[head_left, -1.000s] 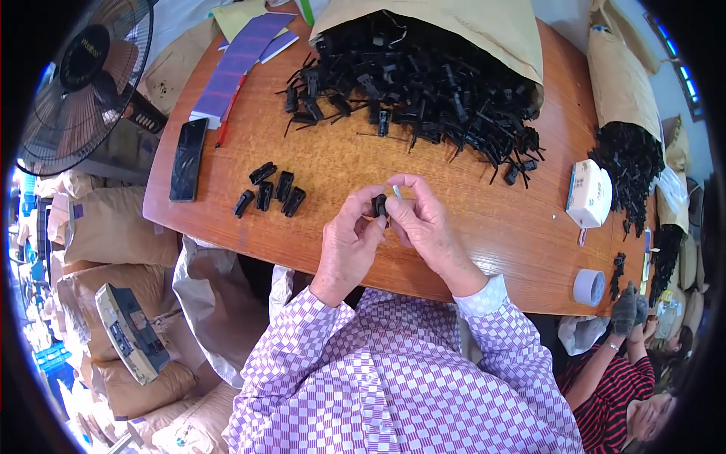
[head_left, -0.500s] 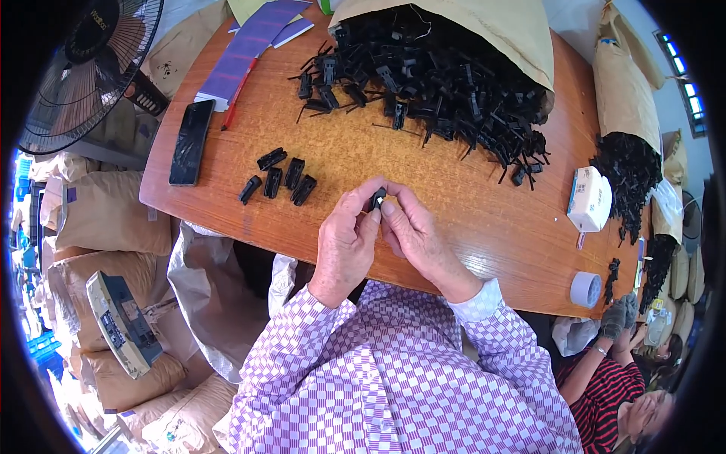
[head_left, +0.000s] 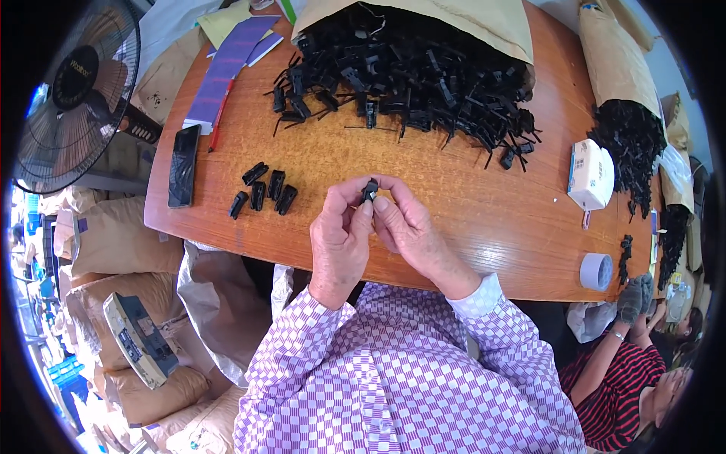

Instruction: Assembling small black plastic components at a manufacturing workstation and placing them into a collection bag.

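Between the fingertips of both hands sits a small black plastic part (head_left: 370, 189), partly covered by the thumbs, with a small whitish spot near its lower end. My left hand (head_left: 338, 238) pinches it from one side, and my right hand (head_left: 408, 231) grips it from the other. On the tabletop left of the hands lies a loose group of several similar black plastic parts (head_left: 277, 184). Farther off, a big heap of black plastic parts with thin stems (head_left: 423, 91) spills from an open brown paper sack (head_left: 484, 26).
A phone (head_left: 183, 166), a red pen (head_left: 221, 113) and purple sheets (head_left: 227, 68) lie on the wooden table (head_left: 484, 219) at left. To the right are a tissue pack (head_left: 590, 175), a tape roll (head_left: 596, 272) and a second sack (head_left: 622, 64). A fan (head_left: 79, 91) stands left; a co-worker in gloves (head_left: 634, 303) sits right.
The view has shifted slightly, so table things sit a little differently in the picture. Both hands still hold the black part, which now looks tipped more upright.
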Demonstrator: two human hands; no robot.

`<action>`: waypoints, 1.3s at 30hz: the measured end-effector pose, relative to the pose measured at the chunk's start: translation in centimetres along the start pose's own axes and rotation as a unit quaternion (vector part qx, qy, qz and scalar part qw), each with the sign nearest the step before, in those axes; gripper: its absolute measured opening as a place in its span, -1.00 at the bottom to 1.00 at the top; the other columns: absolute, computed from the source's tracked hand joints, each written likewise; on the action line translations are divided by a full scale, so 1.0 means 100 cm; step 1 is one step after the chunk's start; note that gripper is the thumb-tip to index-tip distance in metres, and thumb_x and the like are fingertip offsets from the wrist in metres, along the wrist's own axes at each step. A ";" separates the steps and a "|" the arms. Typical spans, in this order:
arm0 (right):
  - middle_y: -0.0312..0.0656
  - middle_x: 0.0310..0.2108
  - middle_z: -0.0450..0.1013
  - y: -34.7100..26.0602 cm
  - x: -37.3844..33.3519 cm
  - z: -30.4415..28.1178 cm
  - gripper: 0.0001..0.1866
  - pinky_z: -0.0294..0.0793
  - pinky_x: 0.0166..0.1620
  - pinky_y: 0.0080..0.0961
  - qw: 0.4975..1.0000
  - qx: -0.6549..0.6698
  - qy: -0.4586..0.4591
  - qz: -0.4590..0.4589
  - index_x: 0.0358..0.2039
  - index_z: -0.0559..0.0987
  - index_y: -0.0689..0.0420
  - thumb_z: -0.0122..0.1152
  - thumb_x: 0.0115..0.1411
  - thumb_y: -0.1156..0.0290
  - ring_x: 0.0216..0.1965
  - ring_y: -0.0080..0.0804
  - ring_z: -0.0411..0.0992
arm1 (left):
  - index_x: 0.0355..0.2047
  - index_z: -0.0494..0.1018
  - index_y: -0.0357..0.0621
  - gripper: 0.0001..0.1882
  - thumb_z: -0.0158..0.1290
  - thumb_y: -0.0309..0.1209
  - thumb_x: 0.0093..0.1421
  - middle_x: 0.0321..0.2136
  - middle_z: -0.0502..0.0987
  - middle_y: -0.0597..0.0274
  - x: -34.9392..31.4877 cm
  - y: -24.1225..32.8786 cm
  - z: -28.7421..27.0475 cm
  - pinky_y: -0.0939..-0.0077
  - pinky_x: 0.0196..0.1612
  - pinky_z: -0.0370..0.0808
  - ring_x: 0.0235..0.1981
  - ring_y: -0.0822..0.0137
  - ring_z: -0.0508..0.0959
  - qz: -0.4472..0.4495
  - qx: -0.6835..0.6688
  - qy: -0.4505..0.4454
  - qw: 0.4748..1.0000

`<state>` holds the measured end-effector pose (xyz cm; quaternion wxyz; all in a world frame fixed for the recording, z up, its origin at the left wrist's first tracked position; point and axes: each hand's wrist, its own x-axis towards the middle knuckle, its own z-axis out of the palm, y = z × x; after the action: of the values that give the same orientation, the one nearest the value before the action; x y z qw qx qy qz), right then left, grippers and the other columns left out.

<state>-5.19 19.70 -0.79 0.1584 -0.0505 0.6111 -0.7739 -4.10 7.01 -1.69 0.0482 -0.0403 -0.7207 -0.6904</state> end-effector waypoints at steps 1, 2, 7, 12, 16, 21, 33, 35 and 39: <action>-0.44 -0.51 0.26 -0.002 -0.002 -0.002 -0.70 0.21 -0.49 -0.78 1.000 0.018 -0.002 0.015 0.07 0.31 0.14 -0.14 0.39 0.33 -0.52 -0.76 0.22 | 0.00 0.34 -0.27 -0.70 -0.14 -0.68 0.26 -0.21 0.46 0.27 -0.001 0.000 0.002 0.74 -0.34 0.45 -0.32 0.60 0.44 0.004 0.020 0.002 1.000; -0.40 -0.40 0.34 -0.003 -0.003 -0.003 -0.73 0.36 -0.37 -0.76 0.999 0.037 -0.004 0.030 0.05 0.32 0.15 -0.11 0.37 0.39 -0.40 -0.74 0.31 | 0.00 0.35 -0.28 -0.70 -0.13 -0.67 0.26 -0.21 0.47 0.28 -0.001 0.001 0.003 0.74 -0.35 0.45 -0.33 0.60 0.45 0.008 0.040 0.004 0.999; -0.40 -0.44 0.34 0.002 -0.005 -0.011 -0.73 0.35 -0.39 -0.76 1.000 -0.012 -0.002 0.005 0.05 0.33 0.15 -0.11 0.37 0.39 -0.43 -0.73 0.31 | -0.08 0.44 -0.20 -0.71 -0.02 -0.68 0.19 -0.36 0.51 0.23 0.000 0.005 0.011 0.63 -0.41 0.45 -0.45 0.50 0.48 0.001 0.068 0.032 0.997; -0.44 -0.56 0.24 0.009 0.000 -0.005 -0.67 0.16 -0.57 -0.79 0.999 -0.033 0.011 -0.030 0.09 0.30 0.14 -0.10 0.38 0.30 -0.58 -0.75 0.20 | -0.08 0.45 -0.20 -0.69 -0.01 -0.69 0.15 -0.38 0.50 0.14 0.003 0.015 0.008 0.55 -0.42 0.46 -0.47 0.34 0.53 0.084 0.189 0.043 0.977; -0.42 -0.55 0.24 0.013 0.008 -0.006 -0.66 0.23 -0.51 -0.75 0.995 -0.102 0.009 0.005 0.08 0.31 0.14 -0.07 0.36 0.28 -0.55 -0.72 0.21 | -0.09 0.45 -0.20 -0.67 0.00 -0.68 0.12 -0.38 0.49 0.07 0.005 0.016 0.000 0.46 -0.43 0.47 -0.47 0.20 0.55 0.089 0.275 0.030 0.957; -0.41 -0.53 0.28 0.013 0.014 -0.011 -0.66 0.25 -0.48 -0.74 0.990 -0.125 -0.024 0.053 0.06 0.33 0.13 -0.05 0.36 0.25 -0.53 -0.72 0.22 | -0.09 0.42 -0.21 -0.70 0.00 -0.65 0.14 -0.35 0.51 0.10 0.008 0.005 -0.008 0.47 -0.45 0.47 -0.46 0.28 0.56 0.056 0.280 0.005 0.958; -0.33 -0.47 0.43 -0.005 0.012 -0.019 -0.79 0.24 -0.63 -0.81 0.997 0.058 -0.052 0.011 -0.15 0.44 0.18 0.08 0.29 0.35 -0.64 -0.72 0.30 | 0.08 0.25 -0.19 -0.62 -0.02 -0.42 0.28 -0.27 0.50 0.20 0.012 0.022 -0.036 0.73 -0.42 0.44 -0.42 0.46 0.54 -0.185 -0.261 0.001 0.948; -0.40 -0.52 0.38 -0.007 0.014 -0.023 -0.84 0.17 -0.63 -0.81 0.989 0.126 -0.047 0.060 -0.23 0.45 0.16 0.12 0.27 0.35 -0.66 -0.75 0.24 | 0.08 0.30 -0.20 -0.61 0.01 -0.42 0.26 -0.27 0.50 0.23 0.016 0.017 -0.033 0.73 -0.44 0.44 -0.46 0.46 0.54 -0.186 -0.264 -0.097 0.941; -0.47 -0.55 0.32 -0.003 0.015 -0.047 -0.85 0.10 -0.61 -0.81 0.975 0.191 -0.096 0.058 -0.32 0.44 0.12 0.18 0.23 0.34 -0.63 -0.79 0.17 | 0.09 0.33 -0.21 -0.59 0.04 -0.45 0.23 -0.26 0.51 0.24 0.022 0.019 -0.010 0.74 -0.49 0.42 -0.49 0.47 0.53 -0.208 -0.236 -0.124 0.941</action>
<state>-7.92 23.70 -1.85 0.2680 -0.0576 0.4361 -0.8571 -6.02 6.11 0.55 -0.1974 0.0152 -0.5300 -0.8245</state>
